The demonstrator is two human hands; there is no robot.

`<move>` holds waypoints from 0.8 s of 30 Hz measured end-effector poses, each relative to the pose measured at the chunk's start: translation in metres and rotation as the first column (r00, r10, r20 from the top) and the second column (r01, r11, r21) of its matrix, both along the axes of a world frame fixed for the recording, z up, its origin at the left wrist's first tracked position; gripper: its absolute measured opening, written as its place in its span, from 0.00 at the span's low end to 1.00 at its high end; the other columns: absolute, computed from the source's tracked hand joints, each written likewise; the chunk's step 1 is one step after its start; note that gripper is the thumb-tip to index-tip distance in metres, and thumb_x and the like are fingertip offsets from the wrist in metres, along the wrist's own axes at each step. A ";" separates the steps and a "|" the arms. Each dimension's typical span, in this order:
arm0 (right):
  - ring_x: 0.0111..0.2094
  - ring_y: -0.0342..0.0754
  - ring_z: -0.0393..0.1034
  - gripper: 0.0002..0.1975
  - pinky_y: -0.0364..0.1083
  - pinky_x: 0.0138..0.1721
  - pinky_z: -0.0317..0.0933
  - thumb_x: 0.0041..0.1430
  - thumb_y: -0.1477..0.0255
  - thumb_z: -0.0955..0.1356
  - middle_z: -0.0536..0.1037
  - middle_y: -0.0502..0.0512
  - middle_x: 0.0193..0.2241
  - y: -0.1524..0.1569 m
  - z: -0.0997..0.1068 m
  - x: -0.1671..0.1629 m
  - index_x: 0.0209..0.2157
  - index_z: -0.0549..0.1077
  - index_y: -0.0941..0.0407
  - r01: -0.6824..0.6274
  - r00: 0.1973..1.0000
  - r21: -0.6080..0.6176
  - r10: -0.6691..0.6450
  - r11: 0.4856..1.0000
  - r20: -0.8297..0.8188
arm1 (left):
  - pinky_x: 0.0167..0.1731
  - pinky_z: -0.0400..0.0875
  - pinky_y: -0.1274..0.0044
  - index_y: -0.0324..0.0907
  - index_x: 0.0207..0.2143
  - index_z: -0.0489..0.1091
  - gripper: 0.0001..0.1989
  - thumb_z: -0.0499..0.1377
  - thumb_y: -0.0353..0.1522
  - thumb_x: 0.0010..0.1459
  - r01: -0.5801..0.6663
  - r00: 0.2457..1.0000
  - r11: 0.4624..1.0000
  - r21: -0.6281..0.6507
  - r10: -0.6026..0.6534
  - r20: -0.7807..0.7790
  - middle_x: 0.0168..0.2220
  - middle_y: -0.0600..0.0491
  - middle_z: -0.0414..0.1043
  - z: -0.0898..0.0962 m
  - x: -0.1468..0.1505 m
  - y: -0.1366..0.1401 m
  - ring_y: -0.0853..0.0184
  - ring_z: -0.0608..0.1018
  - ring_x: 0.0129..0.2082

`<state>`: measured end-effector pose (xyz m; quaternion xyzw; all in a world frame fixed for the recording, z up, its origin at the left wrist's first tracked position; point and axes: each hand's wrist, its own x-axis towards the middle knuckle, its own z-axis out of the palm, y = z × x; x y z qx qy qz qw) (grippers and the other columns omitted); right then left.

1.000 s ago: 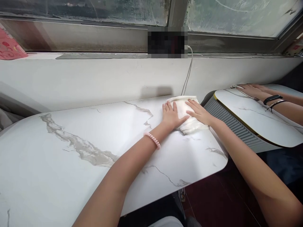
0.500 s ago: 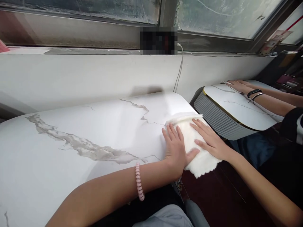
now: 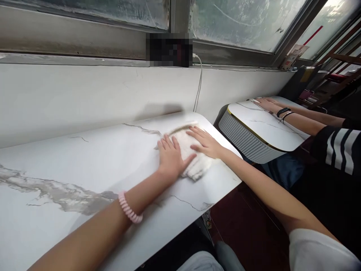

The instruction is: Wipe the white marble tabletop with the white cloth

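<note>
A white cloth (image 3: 184, 145) lies spread on the white marble-patterned tabletop (image 3: 107, 154), near its far right corner, its edges blurred by motion. My left hand (image 3: 170, 155) rests on the cloth's left part, fingers stretched and thumb out to the right. On the right part of the cloth my right hand (image 3: 205, 143) lies flat with its fingers spread. A pink coiled band (image 3: 129, 207) circles my left wrist. Both palms press from above; neither hand grips the cloth.
Behind the table runs a white wall (image 3: 84, 94) below windows. A pixelated dark object (image 3: 169, 49) sits on the sill, with a white cable (image 3: 199, 82) hanging down. At right, another person's hands (image 3: 266, 104) are on a second marble-patterned table (image 3: 262, 124) with ribbed sides.
My hands and the cloth have moved left and away from the table's front edge, so the cloth no longer hangs over it. The view has shifted to the right.
</note>
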<state>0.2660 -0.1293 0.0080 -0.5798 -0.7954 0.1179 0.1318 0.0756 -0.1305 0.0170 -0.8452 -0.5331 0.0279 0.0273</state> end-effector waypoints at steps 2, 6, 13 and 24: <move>0.70 0.56 0.38 0.34 0.64 0.67 0.36 0.65 0.49 0.56 0.47 0.56 0.70 0.027 -0.002 -0.004 0.66 0.54 0.51 0.002 1.000 0.009 -0.002 1.000 -0.008 | 0.62 0.51 0.59 0.21 0.67 0.43 0.51 0.42 0.58 0.61 -0.007 0.999 1.000 -0.029 0.008 0.043 0.67 0.25 0.41 -0.003 -0.006 0.026 0.41 0.53 0.67; 0.69 0.56 0.41 0.32 0.64 0.66 0.40 0.65 0.52 0.59 0.50 0.56 0.69 0.081 -0.008 -0.015 0.66 0.56 0.51 0.004 1.000 0.035 -0.003 0.999 -0.014 | 0.63 0.48 0.59 0.20 0.67 0.43 0.50 0.42 0.56 0.62 -0.015 0.996 0.999 -0.035 0.018 0.082 0.68 0.24 0.40 -0.007 -0.019 0.074 0.42 0.51 0.68; 0.69 0.55 0.42 0.30 0.60 0.66 0.40 0.66 0.56 0.59 0.52 0.54 0.68 0.124 -0.009 -0.035 0.65 0.57 0.51 0.050 0.999 0.055 -0.051 0.997 0.014 | 0.62 0.46 0.57 0.21 0.67 0.45 0.47 0.39 0.55 0.63 -0.027 0.994 0.998 0.059 0.020 0.106 0.67 0.25 0.43 -0.012 -0.034 0.111 0.43 0.53 0.67; 0.69 0.56 0.41 0.30 0.61 0.66 0.42 0.67 0.55 0.57 0.51 0.56 0.69 0.082 -0.006 -0.043 0.66 0.55 0.52 0.034 0.998 0.054 -0.036 0.998 0.047 | 0.64 0.42 0.58 0.20 0.66 0.45 0.45 0.41 0.52 0.65 -0.047 0.992 0.997 0.056 0.040 0.116 0.67 0.25 0.42 -0.009 -0.042 0.064 0.46 0.51 0.68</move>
